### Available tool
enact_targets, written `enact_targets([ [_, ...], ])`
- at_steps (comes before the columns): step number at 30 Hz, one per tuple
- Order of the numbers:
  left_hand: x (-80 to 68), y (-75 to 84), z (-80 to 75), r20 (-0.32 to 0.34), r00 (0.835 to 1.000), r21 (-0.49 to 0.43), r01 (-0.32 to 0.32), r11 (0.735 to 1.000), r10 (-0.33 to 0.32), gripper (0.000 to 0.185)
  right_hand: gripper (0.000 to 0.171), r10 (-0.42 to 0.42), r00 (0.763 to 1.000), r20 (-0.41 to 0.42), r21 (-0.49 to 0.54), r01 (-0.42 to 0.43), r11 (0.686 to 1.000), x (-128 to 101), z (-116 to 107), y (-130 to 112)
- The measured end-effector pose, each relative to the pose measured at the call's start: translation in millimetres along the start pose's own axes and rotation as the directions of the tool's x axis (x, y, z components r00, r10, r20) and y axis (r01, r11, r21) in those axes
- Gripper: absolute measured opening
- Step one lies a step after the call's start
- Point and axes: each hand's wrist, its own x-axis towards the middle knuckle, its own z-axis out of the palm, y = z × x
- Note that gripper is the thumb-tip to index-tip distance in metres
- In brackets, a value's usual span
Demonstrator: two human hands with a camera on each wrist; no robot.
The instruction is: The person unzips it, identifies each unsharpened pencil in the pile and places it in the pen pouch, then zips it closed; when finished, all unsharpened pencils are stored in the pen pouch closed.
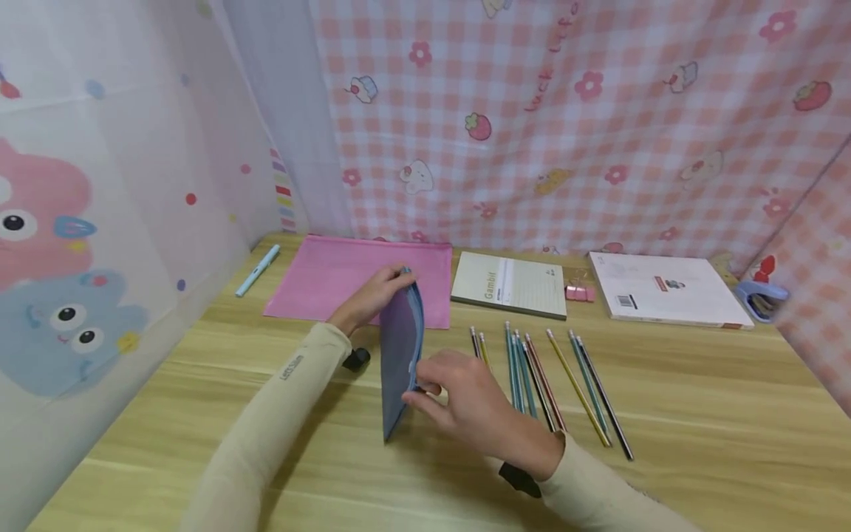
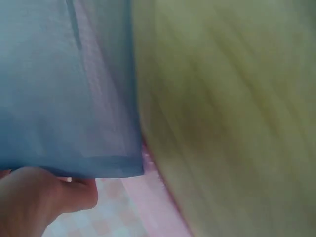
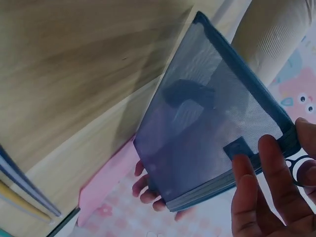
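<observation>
Holding: both hands keep a blue mesh pouch (image 1: pixel 401 358) standing on edge above the wooden desk (image 1: pixel 698 451), just in front of the pink folder (image 1: pixel 332 277).
Left hand (image 1: pixel 372 297): fingers curl round the pouch's far top corner, likely to stop it flopping over; in the right wrist view its fingertips (image 3: pixel 148 190) show past the pouch's far edge.
Right hand (image 1: pixel 468 403): fingers pinch the near end of the pouch, by the zip, thumb on one face and fingers on the other; a ring-shaped pull (image 3: pixel 301 170) sits right at the fingers, though I cannot tell whether they grip it.
Pouch: it looks flat; I cannot tell whether the zip is open.
Pencils (image 1: pixel 552 380): laid in a loose row on the desk just right of the right hand, within easy reach.
Beyond: a Gambol notebook (image 1: pixel 510 284), pink binder clips (image 1: pixel 580 292) and a white booklet (image 1: pixel 668 288) line the back edge.
Left: a pale blue pen (image 1: pixel 258 270) lies beside the folder.
</observation>
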Motion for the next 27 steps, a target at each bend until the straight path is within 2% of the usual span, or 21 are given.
enact_targets([
  [3,-4.2,2.7,0.5,0.037,0.999,0.038,-0.002,0.999,0.000,0.027,0.041,-0.017,1.000,-0.012,-0.005,0.017,1.000,-2,-1,2],
  [7,-12.6,14.1,-1.7,0.070,0.997,0.093,0.036,0.995,-0.042,0.056,0.045,-0.015,1.000,-0.024,0.023,0.015,1.000,-7,-1,4],
  [12,-25.4,31.2,-2.9,0.126,0.989,0.115,0.068,0.991,-0.082,0.073,0.047,0.008,0.999,-0.032,0.052,-0.007,0.999,-12,-1,6],
  [15,-37.3,40.5,-1.4,0.195,0.978,0.136,0.053,0.989,-0.079,0.077,0.048,0.017,0.999,-0.031,0.057,-0.015,0.998,-13,-1,8],
  [17,-46.9,46.6,1.2,0.224,0.972,0.199,0.022,0.980,-0.067,0.077,0.048,0.031,0.999,-0.025,0.077,-0.029,0.997,-14,-1,10],
  [19,-56.4,52.6,5.0,0.237,0.971,0.294,-0.033,0.955,-0.040,0.072,0.047,0.064,0.998,-0.003,0.113,-0.063,0.992,-15,-2,12],
  [20,-60.6,54.9,7.0,0.234,0.972,0.353,-0.064,0.933,-0.022,0.066,0.047,0.088,0.996,0.018,0.140,-0.090,0.986,-15,-4,13],
  [22,-67.9,59.5,10.7,0.209,0.978,0.479,-0.109,0.871,0.007,0.047,0.046,0.145,0.985,0.097,0.207,-0.162,0.965,-15,-8,14],
  [25,-73.7,64.3,14.4,0.171,0.984,0.608,-0.146,0.781,0.051,0.017,0.039,0.200,0.936,0.289,0.327,-0.292,0.899,-15,-18,18],
  [26,-74.2,65.4,15.0,0.154,0.986,0.637,-0.149,0.757,0.065,0.013,0.033,0.205,0.912,0.355,0.362,-0.337,0.869,-15,-22,20],
  [27,-74.4,66.5,15.2,0.138,0.988,0.648,-0.144,0.748,0.071,0.010,0.026,0.204,0.885,0.419,0.399,-0.381,0.834,-14,-25,23],
])
